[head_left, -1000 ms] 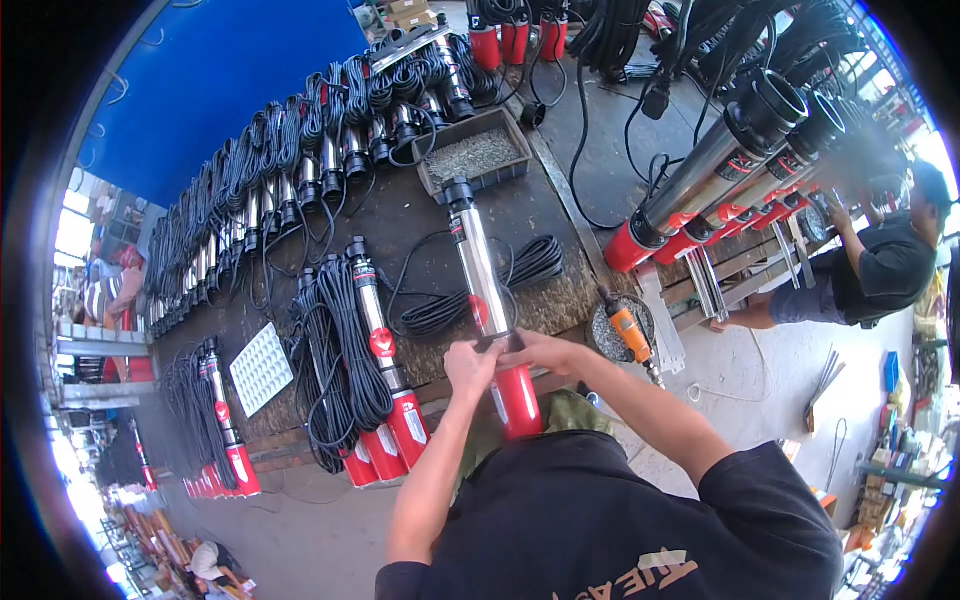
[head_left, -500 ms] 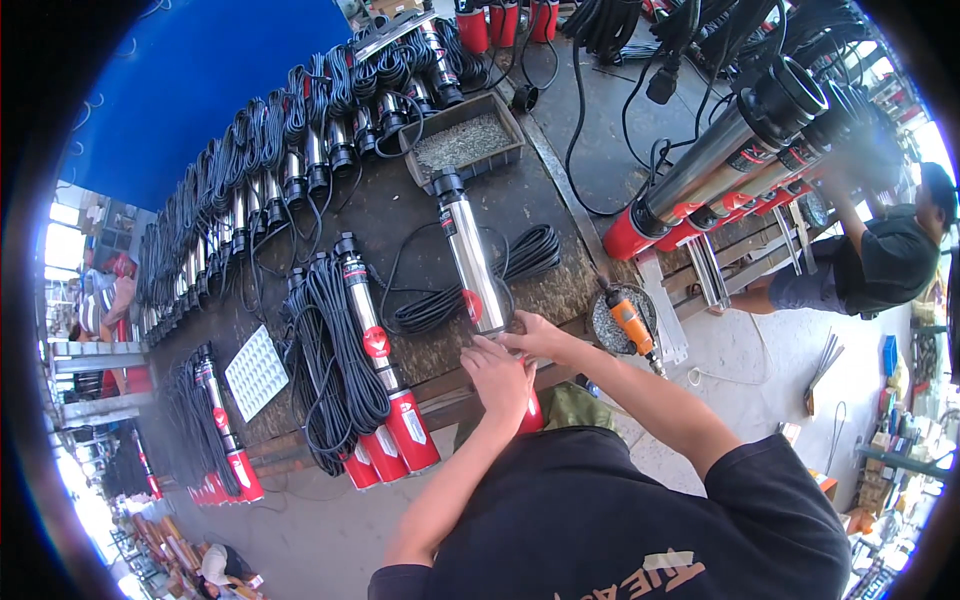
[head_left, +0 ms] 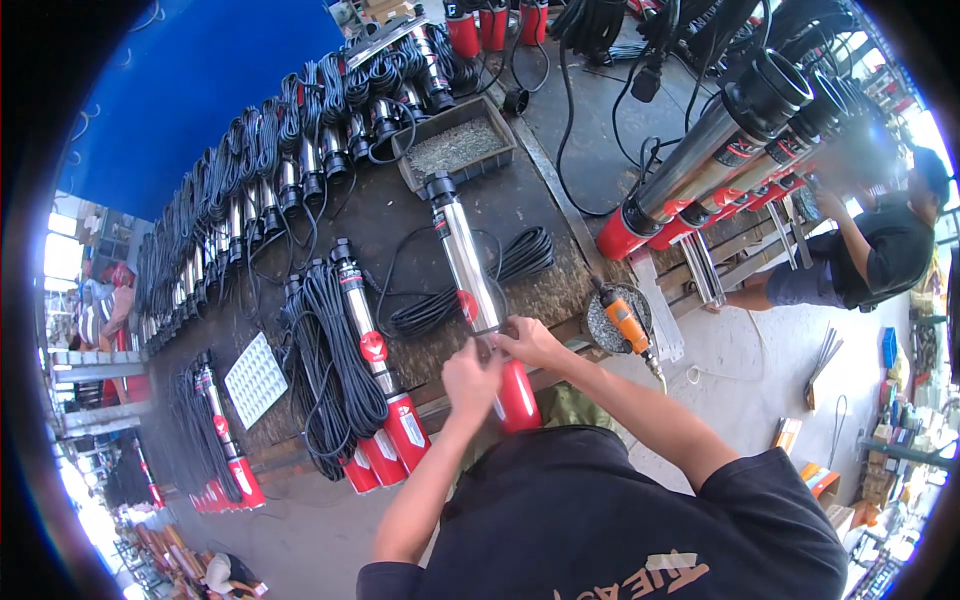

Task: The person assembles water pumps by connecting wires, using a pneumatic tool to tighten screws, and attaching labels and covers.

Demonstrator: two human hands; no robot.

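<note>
A submersible pump (head_left: 463,258) with a shiny steel tube and a red lower end lies in front of me across the bench edge, its red end toward my body. My left hand (head_left: 470,378) is at the joint between steel and red, on its left side, fingers drawn together. From the right, my right hand (head_left: 528,343) meets it at the same joint, fingertips pinched and close to the left ones. Whatever small thing the fingertips hold is hidden. A coil of black cable (head_left: 525,253) lies beside and behind the pump.
More pumps with coiled cables (head_left: 330,350) lie to the left, beside a white tray (head_left: 256,378). A grey bin of small metal parts (head_left: 455,147) stands behind. An orange power tool (head_left: 625,320) rests on a round dish at right. Large pumps (head_left: 700,165) and a co-worker (head_left: 880,240) are beyond.
My left hand has moved off the pump's red end to its left side, uncovering the red part. The right hand stays at the joint, its fingers drawn in closer.
</note>
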